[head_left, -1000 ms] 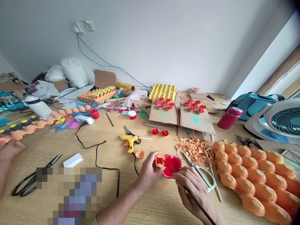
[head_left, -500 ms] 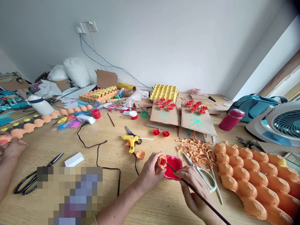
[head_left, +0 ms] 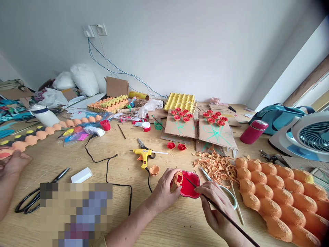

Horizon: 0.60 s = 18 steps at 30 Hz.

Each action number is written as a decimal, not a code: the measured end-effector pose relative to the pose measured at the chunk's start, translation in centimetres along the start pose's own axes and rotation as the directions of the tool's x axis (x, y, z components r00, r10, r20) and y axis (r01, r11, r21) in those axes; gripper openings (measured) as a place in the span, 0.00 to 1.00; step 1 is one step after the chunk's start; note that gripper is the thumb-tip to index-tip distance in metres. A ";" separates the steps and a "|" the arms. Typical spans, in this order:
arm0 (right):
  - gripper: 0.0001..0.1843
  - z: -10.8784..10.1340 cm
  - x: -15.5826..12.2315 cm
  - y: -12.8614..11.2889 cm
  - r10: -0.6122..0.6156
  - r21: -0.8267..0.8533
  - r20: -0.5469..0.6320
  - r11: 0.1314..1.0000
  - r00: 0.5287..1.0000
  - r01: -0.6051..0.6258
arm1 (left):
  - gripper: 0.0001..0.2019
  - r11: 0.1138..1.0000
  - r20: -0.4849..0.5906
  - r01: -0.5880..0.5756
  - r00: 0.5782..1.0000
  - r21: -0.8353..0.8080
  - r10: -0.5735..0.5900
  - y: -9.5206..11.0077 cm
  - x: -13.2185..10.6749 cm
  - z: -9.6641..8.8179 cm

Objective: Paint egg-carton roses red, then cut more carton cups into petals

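Note:
Between the fingers of my left hand (head_left: 166,188) is an orange egg-carton flower (head_left: 178,178), its inside partly red. My right hand (head_left: 216,202) grips a long dark paintbrush (head_left: 226,219), whose tip points into the flower's opening; whether it touches the petals I cannot tell. Just behind and below them lies a red paint dish (head_left: 191,190) with a wavy rim. An unpainted orange flower (head_left: 154,170) rests left of my hands, near a yellow glue gun (head_left: 143,156). Two red flowers (head_left: 176,146) lie farther back.
White-handled scissors (head_left: 232,197) and orange scraps (head_left: 218,166) lie right of the dish, beside an orange egg tray (head_left: 277,195). Cardboard pieces (head_left: 218,135) hold red flowers. Another person's hand (head_left: 14,164) is at the far left. Black scissors (head_left: 38,195) and a cord (head_left: 106,171) lie left.
My right hand and the brush have shifted slightly to the right. The flower in my left hand has turned a little, its opening facing more toward the dish.

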State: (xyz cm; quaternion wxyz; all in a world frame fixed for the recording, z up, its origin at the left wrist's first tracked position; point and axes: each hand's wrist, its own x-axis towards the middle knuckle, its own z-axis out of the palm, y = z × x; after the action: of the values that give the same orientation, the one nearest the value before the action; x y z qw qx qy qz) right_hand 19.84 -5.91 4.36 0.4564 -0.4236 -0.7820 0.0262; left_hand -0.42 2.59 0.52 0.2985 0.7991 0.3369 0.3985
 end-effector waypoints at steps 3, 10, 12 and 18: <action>0.18 0.0 -0.1 -0.1 0.007 0.022 0.010 1.000 1.000 -0.007 | 0.29 1.000 0.001 0.010 1.000 -0.008 -0.010 0.0 0.0 0.1; 0.17 0.6 0.4 -0.3 -0.033 0.001 0.037 0.999 0.999 0.033 | 0.28 1.000 0.027 -0.003 1.000 -0.028 0.004 0.3 0.1 0.0; 0.16 0.3 0.4 -0.2 -0.016 -0.019 0.024 1.000 1.000 0.016 | 0.28 1.000 0.013 0.017 1.000 -0.025 -0.017 0.4 0.1 0.0; 0.11 -0.5 0.2 -0.1 0.068 -0.006 -0.070 0.998 0.995 -0.069 | 0.24 0.985 -0.024 0.145 0.989 -0.096 -0.148 0.2 0.1 0.0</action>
State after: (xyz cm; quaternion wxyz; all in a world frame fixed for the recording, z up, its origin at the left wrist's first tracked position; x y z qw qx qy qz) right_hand 20.09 -5.95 4.82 0.4806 -0.4527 -0.7506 0.0237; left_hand -0.32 2.52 0.73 0.3589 0.7509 0.3802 0.4034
